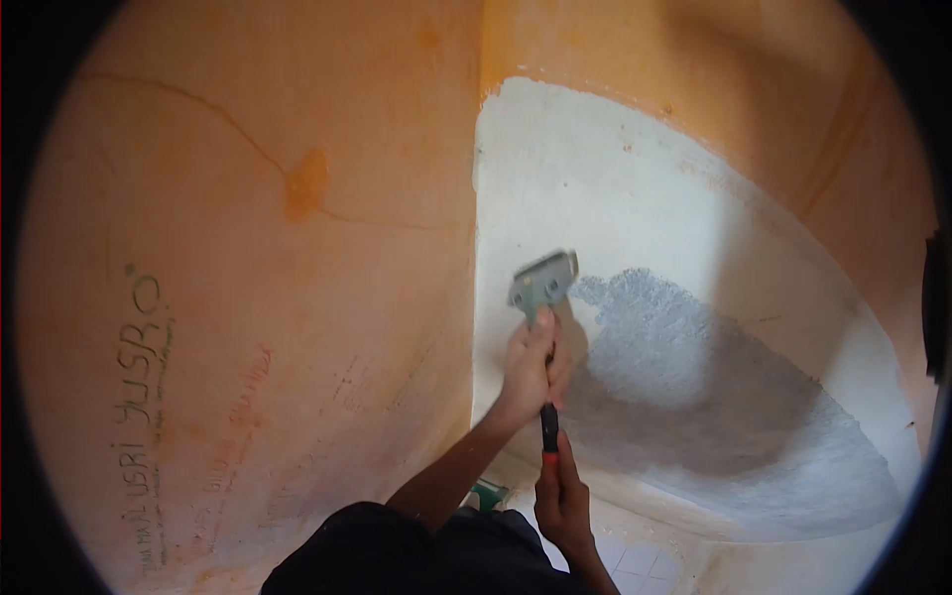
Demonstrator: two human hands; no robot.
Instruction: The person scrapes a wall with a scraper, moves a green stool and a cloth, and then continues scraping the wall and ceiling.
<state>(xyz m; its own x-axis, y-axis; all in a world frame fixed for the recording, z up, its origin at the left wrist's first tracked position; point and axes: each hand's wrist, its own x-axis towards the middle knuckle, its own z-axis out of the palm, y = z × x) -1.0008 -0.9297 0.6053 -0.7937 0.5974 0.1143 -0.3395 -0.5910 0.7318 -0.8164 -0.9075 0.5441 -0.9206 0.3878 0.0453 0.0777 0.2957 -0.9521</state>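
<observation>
A scraper [543,282] with a wide greenish-grey head is held up against the white part of the wall [555,178], left of a rough grey patch [654,347]. My left hand [535,367] is closed round the upper handle, just below the head, with the thumb up against it. Lower down, my right hand [563,501] grips the red and black end of the handle. The head is slightly blurred, and its blade edge cannot be made out clearly.
An orange wall [297,297] with handwriting and a crack stands on the left, meeting the white wall at a corner. Pale floor tiles [635,560] lie below. A green object [488,494] is partly hidden near my clothing. Something dark stands at the far right edge.
</observation>
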